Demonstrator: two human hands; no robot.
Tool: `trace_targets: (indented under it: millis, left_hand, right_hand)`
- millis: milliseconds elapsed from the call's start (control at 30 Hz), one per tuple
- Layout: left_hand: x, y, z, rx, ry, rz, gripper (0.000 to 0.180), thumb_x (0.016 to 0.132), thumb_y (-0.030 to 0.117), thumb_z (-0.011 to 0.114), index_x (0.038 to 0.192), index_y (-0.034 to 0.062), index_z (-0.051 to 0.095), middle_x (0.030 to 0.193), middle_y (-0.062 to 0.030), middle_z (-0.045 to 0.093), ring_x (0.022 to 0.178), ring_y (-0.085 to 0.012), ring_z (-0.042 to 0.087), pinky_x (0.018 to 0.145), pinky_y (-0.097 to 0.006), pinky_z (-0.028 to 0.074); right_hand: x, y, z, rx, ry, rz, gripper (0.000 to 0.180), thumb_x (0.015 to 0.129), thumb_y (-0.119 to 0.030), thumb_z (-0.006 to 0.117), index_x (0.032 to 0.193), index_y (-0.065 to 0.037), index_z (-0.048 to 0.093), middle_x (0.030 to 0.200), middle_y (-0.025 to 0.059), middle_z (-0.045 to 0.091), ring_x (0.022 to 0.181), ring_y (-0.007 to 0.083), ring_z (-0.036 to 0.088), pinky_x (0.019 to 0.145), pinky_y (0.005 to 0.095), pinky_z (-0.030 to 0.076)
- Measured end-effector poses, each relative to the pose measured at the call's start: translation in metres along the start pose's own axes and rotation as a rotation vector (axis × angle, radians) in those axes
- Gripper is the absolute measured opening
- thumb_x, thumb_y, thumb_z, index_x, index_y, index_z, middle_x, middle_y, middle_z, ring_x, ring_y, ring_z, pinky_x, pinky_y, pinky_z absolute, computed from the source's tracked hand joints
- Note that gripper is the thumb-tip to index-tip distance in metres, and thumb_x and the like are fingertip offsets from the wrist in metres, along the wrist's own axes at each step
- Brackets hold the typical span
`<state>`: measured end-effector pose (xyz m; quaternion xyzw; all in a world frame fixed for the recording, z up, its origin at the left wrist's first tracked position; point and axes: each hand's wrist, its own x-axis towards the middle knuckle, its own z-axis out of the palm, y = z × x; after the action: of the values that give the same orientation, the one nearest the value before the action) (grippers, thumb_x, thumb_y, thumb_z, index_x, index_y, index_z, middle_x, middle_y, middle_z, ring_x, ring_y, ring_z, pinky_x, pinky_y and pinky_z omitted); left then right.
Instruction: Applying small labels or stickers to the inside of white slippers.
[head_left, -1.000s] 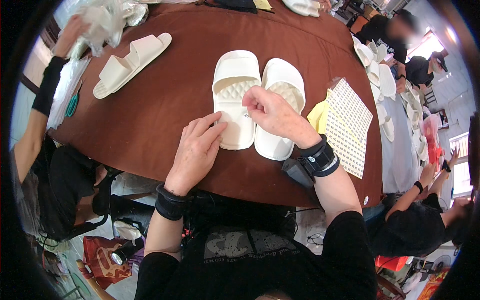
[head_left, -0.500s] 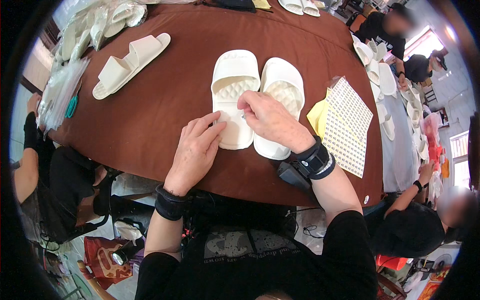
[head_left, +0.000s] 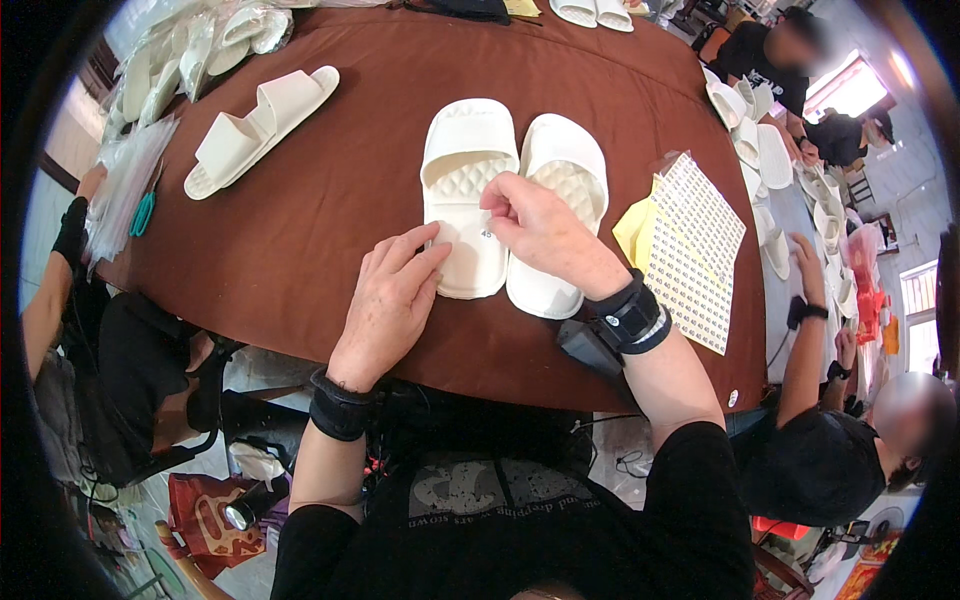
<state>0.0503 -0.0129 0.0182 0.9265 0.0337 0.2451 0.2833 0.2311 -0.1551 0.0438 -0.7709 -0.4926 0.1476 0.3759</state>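
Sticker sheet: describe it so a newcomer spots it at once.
On the brown table, find the central pair of white slippers. The sheet lies right of them, yellow paper at its left edge; it alone bears rows of small dark marks.

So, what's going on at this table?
Someone's left hand rests on the edge of a white slipper. The right hand is beside a small printed mark on it, partly covering the second slipper. A sheet of labels lies to the right.
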Motion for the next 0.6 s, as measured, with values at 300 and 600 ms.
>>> trace_targets:
  millis: [300,600]
  left_hand:
    - [-0.001,-0.002,0.003,0.014,0.030,0.020,0.029,0.086,0.002,0.062,0.115,0.0045,0.066,0.128,-0.0117,0.060,0.114,-0.0325,0.055,0.097,-0.041,0.043]
    - [0.000,-0.001,0.001,0.009,-0.004,-0.002,0.028,0.088,0.001,0.060,0.115,0.0020,0.066,0.130,-0.0133,0.059,0.116,-0.0323,0.055,0.100,-0.040,0.043]
  right_hand:
    - [0.001,0.001,0.012,-0.170,0.172,-0.151,0.011,0.088,-0.006,0.058,0.098,-0.001,0.055,0.088,0.0169,0.061,0.081,0.0316,0.062,0.072,0.0386,0.049]
    - [-0.002,-0.005,0.004,0.029,0.101,-0.021,0.011,0.088,-0.004,0.058,0.098,0.000,0.055,0.086,0.0136,0.061,0.083,0.0263,0.062,0.074,0.0356,0.049]
